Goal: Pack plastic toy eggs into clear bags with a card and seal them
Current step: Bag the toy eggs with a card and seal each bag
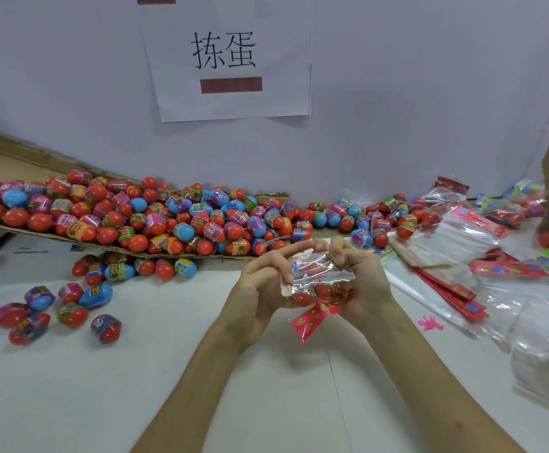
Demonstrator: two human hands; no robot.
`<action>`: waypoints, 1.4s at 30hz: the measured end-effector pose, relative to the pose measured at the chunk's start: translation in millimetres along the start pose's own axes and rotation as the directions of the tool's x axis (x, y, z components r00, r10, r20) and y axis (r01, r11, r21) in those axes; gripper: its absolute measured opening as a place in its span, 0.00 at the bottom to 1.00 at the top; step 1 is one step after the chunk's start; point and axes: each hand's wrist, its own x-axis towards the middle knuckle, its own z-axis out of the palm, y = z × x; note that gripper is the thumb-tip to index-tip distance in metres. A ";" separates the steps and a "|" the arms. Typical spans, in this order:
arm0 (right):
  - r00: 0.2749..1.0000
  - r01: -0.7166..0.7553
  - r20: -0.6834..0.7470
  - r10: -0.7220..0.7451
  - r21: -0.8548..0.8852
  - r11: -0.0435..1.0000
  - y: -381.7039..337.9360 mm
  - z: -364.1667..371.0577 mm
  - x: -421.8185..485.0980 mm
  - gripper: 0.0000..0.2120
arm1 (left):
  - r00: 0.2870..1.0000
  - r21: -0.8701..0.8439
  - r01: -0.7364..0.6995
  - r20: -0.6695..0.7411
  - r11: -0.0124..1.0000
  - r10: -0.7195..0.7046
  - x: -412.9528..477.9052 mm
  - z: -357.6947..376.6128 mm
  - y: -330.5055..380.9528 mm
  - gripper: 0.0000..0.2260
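Both hands hold a clear bag (323, 273) above the white table (155, 371). My left hand (260, 286) grips its left side, with the index finger arched over the top. My right hand (361, 279) pinches the bag's upper right edge. Inside the bag sit red toy eggs (312, 294), and a red patterned card (315, 317) hangs from its lower end towards me. A big heap of red, blue and pink toy eggs (142, 217) lies on a cardboard sheet (37, 232) behind the hands.
Loose eggs (67, 305) lie scattered at the left. Stacks of empty clear bags with red headers (446, 282) and packed bags (511, 207) fill the right side. A small pink toy figure (431, 323) lies by the stacks. A paper sign (227, 57) hangs on the wall.
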 end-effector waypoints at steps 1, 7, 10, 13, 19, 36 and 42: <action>1.000 0.002 0.006 -0.002 -0.010 1.000 0.3 0.1 -0.2 0.15 | 1.000 -0.002 0.000 0.001 1.000 0.000 -0.5 0.9 0.4 0.13; 0.999 0.011 -0.033 -0.012 -0.029 1.000 3.2 0.9 1.3 0.12 | 0.999 -0.032 -0.007 -0.033 0.999 0.006 -1.5 4.5 1.7 0.12; 0.999 -0.008 -0.051 0.007 -0.024 1.000 3.9 -1.4 2.6 0.11 | 0.997 0.069 -0.038 -0.059 0.997 0.042 0.5 5.4 -0.7 0.09; 0.998 -0.048 -0.042 0.049 0.017 0.999 4.4 -4.6 3.7 0.12 | 0.997 0.133 -0.052 -0.051 0.990 0.059 1.8 2.9 -5.3 0.10; 0.996 -0.086 -0.011 0.088 0.136 0.987 6.2 -9.8 7.3 0.13 | 1.000 0.176 -0.020 0.010 0.984 0.018 1.3 -2.1 -3.7 0.09; 0.985 -0.011 0.164 0.051 -0.237 0.971 -2.5 -14.2 1.7 0.06 | 1.000 -0.161 0.018 -0.007 0.987 -0.019 0.3 -5.8 0.7 0.07; 0.966 -0.049 0.247 0.071 -0.095 0.994 1.6 -13.5 -0.6 0.20 | 0.999 -0.267 0.007 0.033 0.964 0.002 -1.1 -5.2 4.6 0.11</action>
